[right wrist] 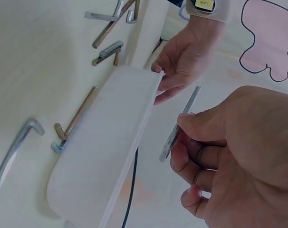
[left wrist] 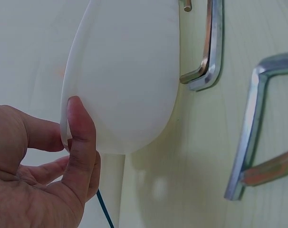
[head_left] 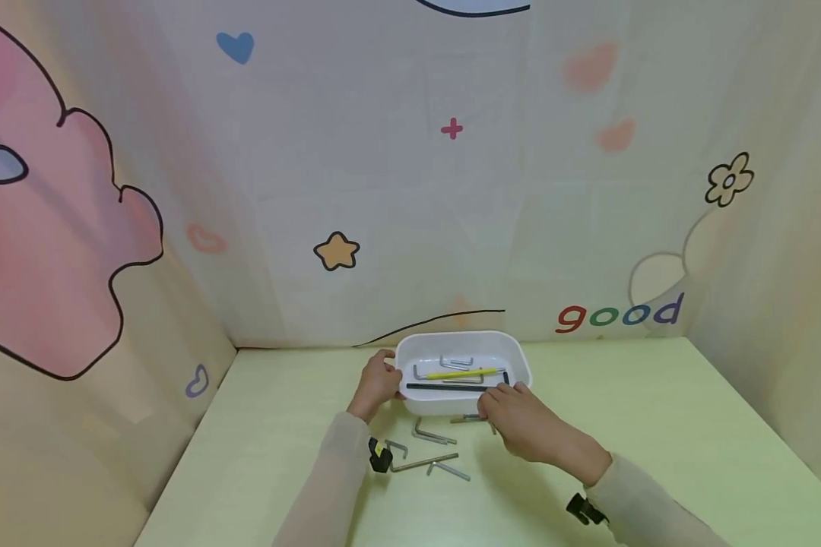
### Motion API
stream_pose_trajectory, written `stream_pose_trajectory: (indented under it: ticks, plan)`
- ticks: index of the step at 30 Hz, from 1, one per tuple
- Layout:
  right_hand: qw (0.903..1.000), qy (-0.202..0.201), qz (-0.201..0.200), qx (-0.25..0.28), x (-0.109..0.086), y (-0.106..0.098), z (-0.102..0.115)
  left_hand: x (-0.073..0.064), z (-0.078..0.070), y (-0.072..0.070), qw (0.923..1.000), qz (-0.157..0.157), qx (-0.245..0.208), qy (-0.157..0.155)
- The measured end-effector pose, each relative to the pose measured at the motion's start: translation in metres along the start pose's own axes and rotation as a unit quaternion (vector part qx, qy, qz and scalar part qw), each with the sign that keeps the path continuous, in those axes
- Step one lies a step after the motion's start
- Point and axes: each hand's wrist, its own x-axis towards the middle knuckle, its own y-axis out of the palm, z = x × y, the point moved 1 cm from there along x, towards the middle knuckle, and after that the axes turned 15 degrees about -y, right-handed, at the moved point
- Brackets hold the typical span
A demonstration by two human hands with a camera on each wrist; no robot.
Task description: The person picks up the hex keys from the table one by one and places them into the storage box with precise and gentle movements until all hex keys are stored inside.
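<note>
A white plastic box [head_left: 465, 407] stands at the back of the table, its near left rim pinched between the thumb and fingers of my left hand [head_left: 376, 384]. In the right wrist view, my right hand [right wrist: 248, 156] pinches a slim silver hex key [right wrist: 192, 99] above the box's rim; my fingers cover part of it. The head view shows that hand over the box's front right corner. Inside the box lie a long black hex key [head_left: 445, 387], a yellow pen-like tool [head_left: 461, 374] and several silver hex keys [head_left: 457, 362].
In front of the box, several loose hex keys lie on the pale green table [head_left: 267, 471], some silver, some brownish, such as a long brownish one [head_left: 424, 462]. A silver key [right wrist: 13, 154] lies apart from the others. A patterned curtain [head_left: 397, 190] hangs close behind the box.
</note>
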Motion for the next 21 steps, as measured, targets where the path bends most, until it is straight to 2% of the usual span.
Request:
stream_pose_trajectory:
  ticks: [10, 16, 21]
  plan:
    - [0.9998, 0.018, -0.004, -0.005, 0.010, -0.015, -0.007, -0.002, -0.008, -0.002, 1.0000, -0.004, 0.002, 0.007]
    - [0.9992, 0.009, -0.032, -0.022, 0.014, -0.020, -0.012, -0.003, -0.005, -0.002, 0.9998, 0.004, -0.003, 0.016]
    - [0.9995, 0.018, -0.023, -0.011, 0.020, -0.020, -0.015, -0.003, -0.002, -0.003, 0.9998, 0.004, -0.003, 0.019]
